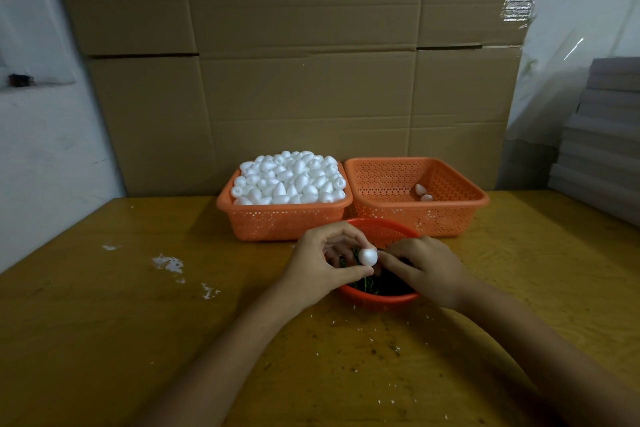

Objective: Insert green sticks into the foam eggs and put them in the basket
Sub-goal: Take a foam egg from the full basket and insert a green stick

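Observation:
My left hand (320,267) pinches a white foam egg (367,256) between thumb and fingers, above a round red bowl (381,298) of green sticks (372,284). My right hand (424,269) has its fingertips pinched together right against the egg's right side; whether a stick is between them I cannot see. An orange basket (277,217) heaped with foam eggs (289,178) stands behind on the left. Beside it on the right is a second orange basket (460,204) with two eggs (423,193) inside.
The wooden table (138,340) carries white foam crumbs on the left and dark specks near the front. Cardboard boxes (294,62) form a wall right behind the baskets. A stack of grey sheets (602,142) stands at the right edge.

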Motion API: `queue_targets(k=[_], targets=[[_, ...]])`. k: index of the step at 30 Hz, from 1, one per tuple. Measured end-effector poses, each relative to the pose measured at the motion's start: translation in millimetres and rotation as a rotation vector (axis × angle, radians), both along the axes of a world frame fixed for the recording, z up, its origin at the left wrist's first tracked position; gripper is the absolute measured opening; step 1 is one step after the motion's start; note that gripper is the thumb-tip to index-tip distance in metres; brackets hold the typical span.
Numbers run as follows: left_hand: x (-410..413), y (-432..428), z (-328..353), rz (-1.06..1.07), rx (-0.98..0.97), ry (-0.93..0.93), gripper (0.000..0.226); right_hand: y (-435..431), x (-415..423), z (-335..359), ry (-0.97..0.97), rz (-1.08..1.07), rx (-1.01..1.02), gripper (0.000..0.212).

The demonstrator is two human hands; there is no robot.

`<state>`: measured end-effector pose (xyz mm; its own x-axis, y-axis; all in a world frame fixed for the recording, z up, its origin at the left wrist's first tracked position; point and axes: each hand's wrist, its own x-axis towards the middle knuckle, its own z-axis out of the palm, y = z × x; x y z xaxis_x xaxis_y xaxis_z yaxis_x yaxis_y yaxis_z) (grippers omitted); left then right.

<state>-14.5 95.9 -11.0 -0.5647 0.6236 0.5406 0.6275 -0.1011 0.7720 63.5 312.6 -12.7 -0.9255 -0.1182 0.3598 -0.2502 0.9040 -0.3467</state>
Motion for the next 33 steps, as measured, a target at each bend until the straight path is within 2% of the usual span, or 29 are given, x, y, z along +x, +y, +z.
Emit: queue_targets(k=[17,33], targets=[[0.3,0.7,-0.9,0.01,-0.004,-0.006,0.03,-1.3,1.4,1.8,-0.014,-0.006,0.005,0.049],[-0.6,2.8,-2.5,0.013,0.004,0.005,0.034,-1.1,1.4,0.8,-0.002,-0.013,0.012,0.042]])
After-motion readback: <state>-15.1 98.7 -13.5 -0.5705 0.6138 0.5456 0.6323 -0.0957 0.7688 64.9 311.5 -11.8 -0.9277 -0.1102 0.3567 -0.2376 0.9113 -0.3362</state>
